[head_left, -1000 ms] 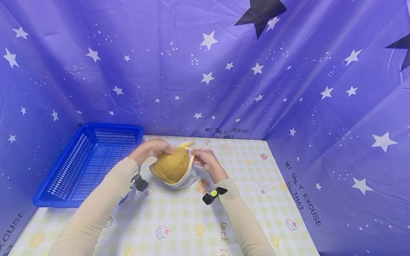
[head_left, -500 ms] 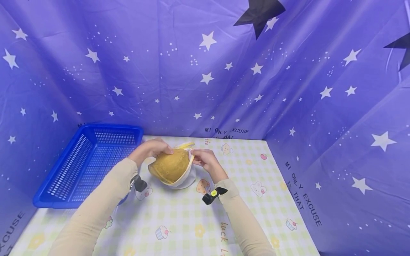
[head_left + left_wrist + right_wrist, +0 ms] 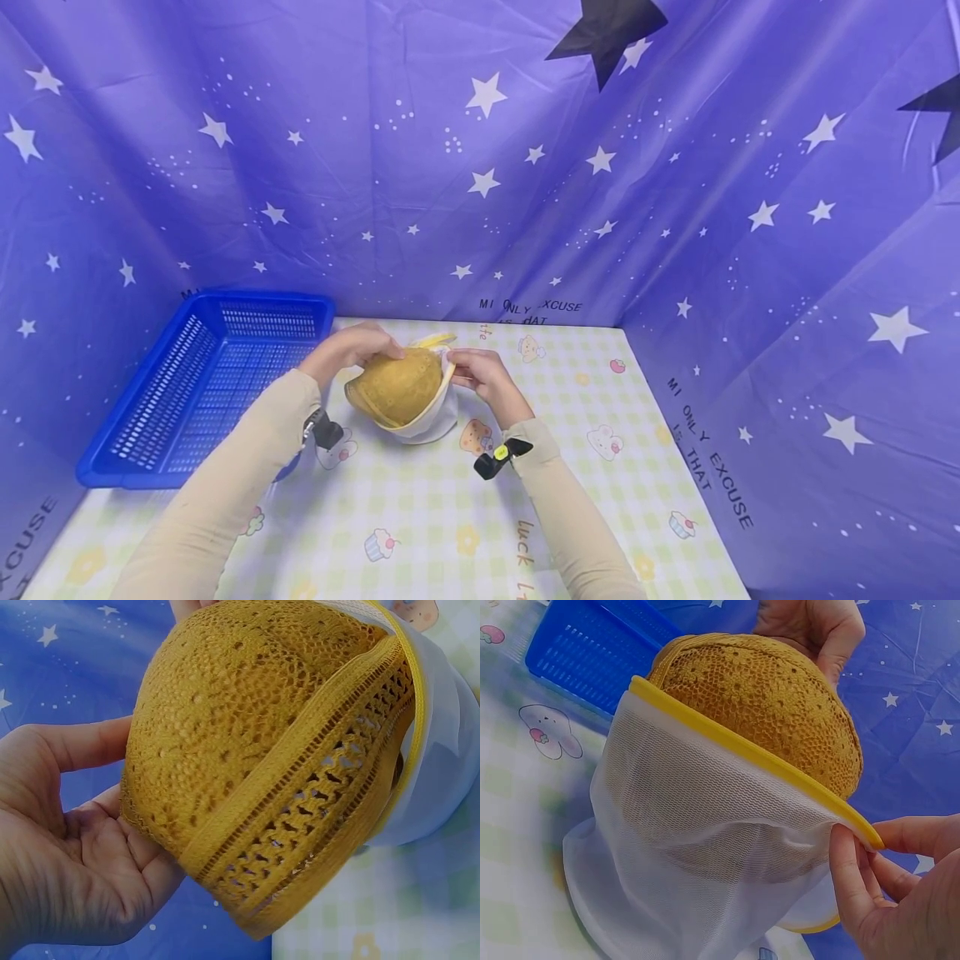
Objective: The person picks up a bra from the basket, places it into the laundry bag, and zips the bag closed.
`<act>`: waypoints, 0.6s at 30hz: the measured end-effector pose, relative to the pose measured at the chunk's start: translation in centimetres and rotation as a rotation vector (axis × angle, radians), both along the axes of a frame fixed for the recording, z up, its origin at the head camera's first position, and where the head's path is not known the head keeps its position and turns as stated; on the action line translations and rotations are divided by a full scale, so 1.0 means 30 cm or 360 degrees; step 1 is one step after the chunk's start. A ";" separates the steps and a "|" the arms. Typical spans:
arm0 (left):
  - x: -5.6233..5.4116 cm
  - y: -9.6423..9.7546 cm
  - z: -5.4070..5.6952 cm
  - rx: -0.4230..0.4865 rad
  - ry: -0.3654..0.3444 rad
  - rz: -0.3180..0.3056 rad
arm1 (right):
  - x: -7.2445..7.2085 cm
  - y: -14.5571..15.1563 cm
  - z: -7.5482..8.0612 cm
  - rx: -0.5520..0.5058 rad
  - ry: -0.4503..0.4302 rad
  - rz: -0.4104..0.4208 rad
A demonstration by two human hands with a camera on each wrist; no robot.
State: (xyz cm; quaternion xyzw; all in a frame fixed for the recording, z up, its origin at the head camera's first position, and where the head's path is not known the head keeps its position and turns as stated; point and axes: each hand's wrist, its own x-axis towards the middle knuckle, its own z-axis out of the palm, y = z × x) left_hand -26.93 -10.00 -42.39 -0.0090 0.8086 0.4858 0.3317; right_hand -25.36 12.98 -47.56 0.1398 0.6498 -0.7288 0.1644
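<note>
Between the two hands, the lace cup (image 3: 397, 387) sits partly inside the mesh bag (image 3: 438, 423), long axis slanting along the yellow rim (image 3: 750, 752), and it's the left hand (image 3: 356, 346) that's on it, thumb and fingers gripping the exposed bulge. Across the opening, the right hand (image 3: 480, 371) pinches the rim's far end, fingertips closed tight on it! Below spreads the checked table (image 3: 420, 492), bag contact hard to tell, basket (image 3: 142, 479) to the left, starry curtain (image 3: 337, 75) behind.
</note>
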 end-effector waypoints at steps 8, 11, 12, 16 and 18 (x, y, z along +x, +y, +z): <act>-0.002 0.016 0.001 -0.0012 0.0017 0.0060 | -0.001 -0.001 -0.007 -0.0015 0.0011 0.0000; -0.002 0.023 0.002 -0.0024 0.0027 0.0081 | -0.003 -0.001 -0.008 -0.0022 0.0014 0.0002; -0.002 0.024 0.003 -0.0030 0.0035 0.0085 | -0.003 -0.001 -0.008 -0.0023 0.0015 0.0003; 0.000 0.027 0.007 -0.0041 0.0070 0.0098 | -0.001 0.000 -0.009 -0.0017 0.0012 0.0002; 0.001 0.027 0.008 -0.0038 0.0086 0.0106 | 0.001 0.000 -0.009 -0.0012 0.0010 0.0004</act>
